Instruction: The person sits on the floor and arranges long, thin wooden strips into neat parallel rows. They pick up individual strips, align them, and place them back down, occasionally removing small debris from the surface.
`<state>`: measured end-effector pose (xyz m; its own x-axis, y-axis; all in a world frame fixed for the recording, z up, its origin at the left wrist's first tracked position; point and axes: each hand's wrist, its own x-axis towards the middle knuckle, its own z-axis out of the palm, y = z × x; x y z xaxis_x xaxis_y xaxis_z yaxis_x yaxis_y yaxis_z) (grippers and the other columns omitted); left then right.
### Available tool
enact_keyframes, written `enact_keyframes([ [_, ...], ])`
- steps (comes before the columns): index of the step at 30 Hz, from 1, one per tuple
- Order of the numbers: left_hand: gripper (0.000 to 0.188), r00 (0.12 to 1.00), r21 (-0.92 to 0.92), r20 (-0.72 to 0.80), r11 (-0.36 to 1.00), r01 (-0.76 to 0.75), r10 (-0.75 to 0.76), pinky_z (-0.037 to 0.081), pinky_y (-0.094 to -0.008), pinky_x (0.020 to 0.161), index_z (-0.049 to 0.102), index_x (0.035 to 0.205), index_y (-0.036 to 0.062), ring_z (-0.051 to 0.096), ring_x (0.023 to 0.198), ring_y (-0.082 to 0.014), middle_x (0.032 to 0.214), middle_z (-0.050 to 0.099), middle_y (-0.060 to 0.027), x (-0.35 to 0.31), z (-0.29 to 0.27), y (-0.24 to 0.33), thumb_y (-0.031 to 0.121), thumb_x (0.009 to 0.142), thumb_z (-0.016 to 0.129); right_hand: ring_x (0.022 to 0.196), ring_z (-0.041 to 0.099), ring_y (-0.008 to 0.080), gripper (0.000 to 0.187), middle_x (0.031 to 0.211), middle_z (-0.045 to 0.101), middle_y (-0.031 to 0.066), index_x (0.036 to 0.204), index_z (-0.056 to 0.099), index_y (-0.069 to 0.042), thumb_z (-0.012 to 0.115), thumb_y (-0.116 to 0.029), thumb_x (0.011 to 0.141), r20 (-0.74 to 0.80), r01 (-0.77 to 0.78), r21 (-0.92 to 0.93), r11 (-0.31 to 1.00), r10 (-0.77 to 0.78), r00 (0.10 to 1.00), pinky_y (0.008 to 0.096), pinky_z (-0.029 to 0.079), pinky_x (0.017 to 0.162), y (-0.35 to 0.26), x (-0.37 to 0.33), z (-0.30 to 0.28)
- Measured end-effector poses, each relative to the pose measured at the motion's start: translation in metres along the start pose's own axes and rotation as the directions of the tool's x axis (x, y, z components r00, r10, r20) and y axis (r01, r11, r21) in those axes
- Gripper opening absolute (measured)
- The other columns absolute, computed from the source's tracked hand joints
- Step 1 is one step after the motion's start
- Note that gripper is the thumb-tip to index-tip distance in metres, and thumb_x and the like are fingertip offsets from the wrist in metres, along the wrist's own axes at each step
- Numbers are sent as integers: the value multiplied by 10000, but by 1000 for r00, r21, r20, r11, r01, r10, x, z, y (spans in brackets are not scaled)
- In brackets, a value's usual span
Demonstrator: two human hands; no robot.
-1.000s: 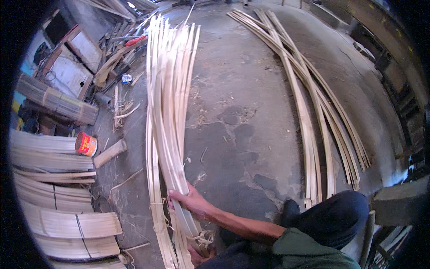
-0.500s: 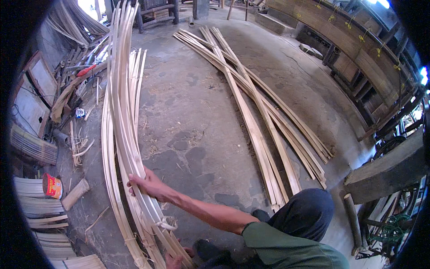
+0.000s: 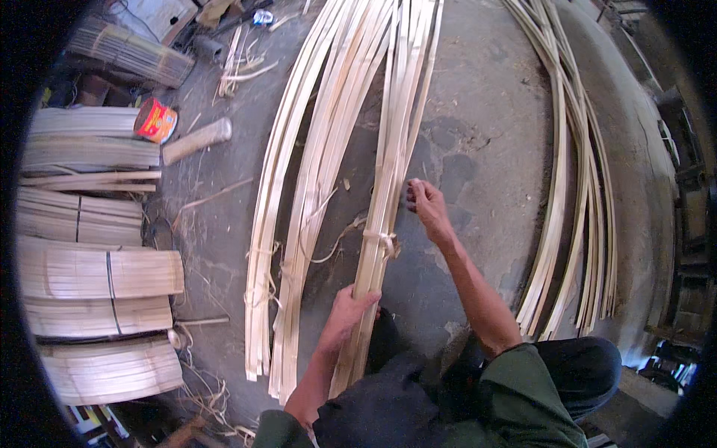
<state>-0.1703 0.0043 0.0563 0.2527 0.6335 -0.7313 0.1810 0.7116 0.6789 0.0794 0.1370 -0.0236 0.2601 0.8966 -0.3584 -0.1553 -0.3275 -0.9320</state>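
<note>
My left hand [image 3: 351, 308] is wrapped around the near part of a bundle of long, pale bamboo strips [image 3: 399, 127]. A little farther up, a thin strip tie [image 3: 382, 240] is knotted around the bundle. My right hand [image 3: 427, 205] is just right of the bundle, apart from it, with its fingers curled in and nothing visible in them. To the left lie a middle bundle of strips [image 3: 317, 187] and an outer bundle of strips [image 3: 276, 194], the outer one tied near its close end. A loose, curled strip [image 3: 328, 252] lies between the middle bundle and the held one.
More long strips [image 3: 571, 179] lie crossed on the floor at right. Stacked slat bundles [image 3: 104, 272], some with dark ties, line the left side. A red tub [image 3: 156, 121] and a short wooden log [image 3: 197, 141] are near them. Strip scraps [image 3: 213, 399] lie at lower left.
My right hand has let go of the strips and moved off to their right. My left hand, partly hidden before, now shows gripping the bundle. The view has tipped down and left.
</note>
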Motion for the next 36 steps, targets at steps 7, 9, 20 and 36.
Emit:
enact_keyframes([
  [7,516,999,-82,-10,995,-52,51,534,-303,569,599,1034,4,627,623,-142,741,631,-63,20,4,0,423,807,797,813,595,117,429,872,644,23,971,675,-30,563,-444,987,397,-6,-362,932,160,904,290,505,729,-41,-43,-23],
  [9,499,998,-120,13,991,-64,66,535,-305,567,598,1024,5,627,623,-144,744,633,-64,36,5,-1,415,815,792,750,587,137,548,801,629,40,977,689,-2,582,-539,939,289,-141,-372,917,259,922,301,502,691,-45,-51,-21],
  [20,436,992,-196,118,980,-27,51,540,-309,570,594,999,11,648,635,-162,761,658,-86,57,6,5,381,847,769,765,502,143,628,890,531,-24,1094,658,-88,543,-672,896,248,-538,404,740,477,843,315,465,729,-15,-82,16],
  [36,331,994,-117,71,991,-70,78,530,-326,574,594,987,33,641,624,-178,750,650,-79,72,25,-18,324,894,720,568,437,48,288,670,494,-80,1078,623,-88,596,-359,983,414,-559,251,790,435,800,220,391,513,-31,-48,-23],
])
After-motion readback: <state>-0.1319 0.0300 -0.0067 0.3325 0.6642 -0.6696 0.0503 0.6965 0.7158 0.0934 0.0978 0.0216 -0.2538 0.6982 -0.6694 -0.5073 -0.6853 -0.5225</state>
